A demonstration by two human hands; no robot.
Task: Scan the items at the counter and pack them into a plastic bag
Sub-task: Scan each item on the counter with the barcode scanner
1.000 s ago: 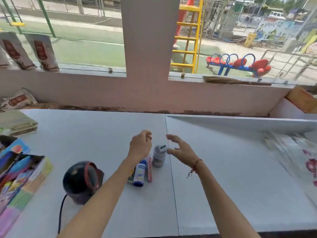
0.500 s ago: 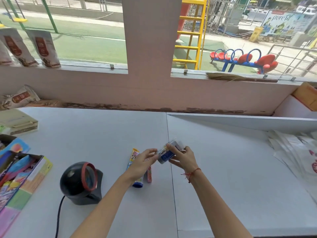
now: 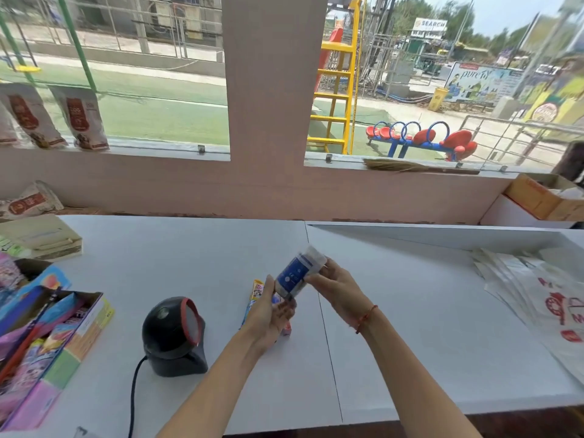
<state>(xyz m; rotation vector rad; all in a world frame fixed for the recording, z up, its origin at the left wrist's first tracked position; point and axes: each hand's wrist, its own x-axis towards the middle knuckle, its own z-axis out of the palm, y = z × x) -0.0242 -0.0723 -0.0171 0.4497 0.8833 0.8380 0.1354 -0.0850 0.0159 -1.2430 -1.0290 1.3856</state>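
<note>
A small clear bottle with a blue label [image 3: 297,273] is held tilted above the white counter [image 3: 189,248]. My right hand [image 3: 338,287] grips its upper end and my left hand [image 3: 268,311] holds its lower end. Under my left hand lie a colourful tube-shaped pack [image 3: 255,295] and other small items, mostly hidden. The black scanner with a red-rimmed window [image 3: 173,333] stands to the left of my hands. A stack of white plastic bags with red print [image 3: 546,298] lies at the right of the counter.
An open box of colourful packets [image 3: 47,336] sits at the left edge, with a beige box [image 3: 44,237] behind it. The scanner's black cable [image 3: 134,396] runs toward the front edge. A cardboard box [image 3: 543,197] rests at the far right.
My hands came together on the small bottle, lifted it off the counter and turned it, its blue label now facing me. The camera view tilted upward slightly.
</note>
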